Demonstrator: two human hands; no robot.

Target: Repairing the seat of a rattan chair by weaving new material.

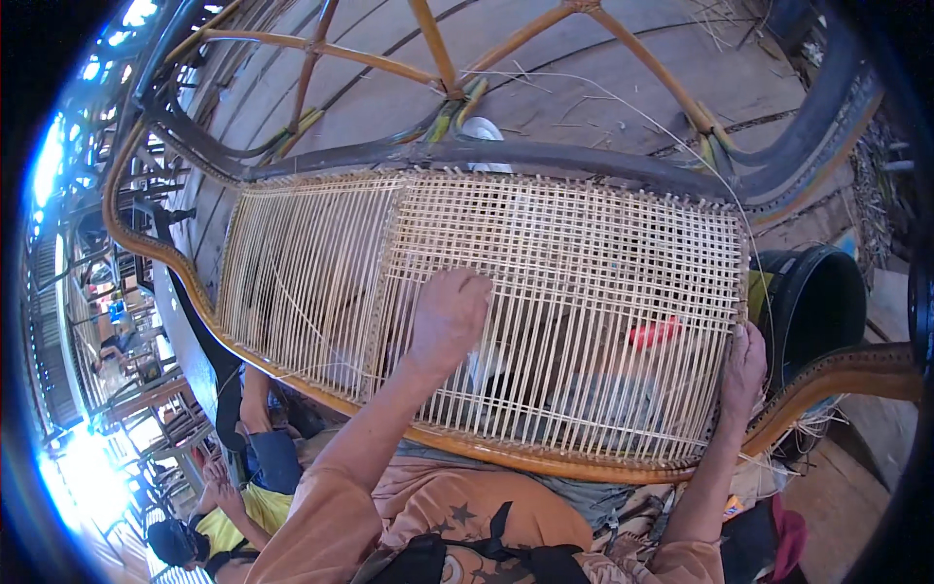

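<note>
A rattan seat panel [574, 224] lies across my lap, laced with pale cane strands. Its upper right part is woven into an open grid; the lower and left parts show mostly lengthwise strands. My left hand [452, 316] rests on the middle of the panel, just below the grid, its fingers curled closed. Whatever it pinches is hidden under the fingers. At the panel's right edge is my right hand [744, 375], closed, fingertips pointing up against the border. What it grips is not clear. A long loose cane strand [623, 102] arcs over the far rail and down toward the right hand.
Curved rattan framework [448, 54] rises beyond the panel. A dark bucket [822, 302] stands at the right, beside a curved arm [856, 375]. Something red [654, 333] shows beneath the strands. Another person in a yellow shirt [263, 511] sits at lower left.
</note>
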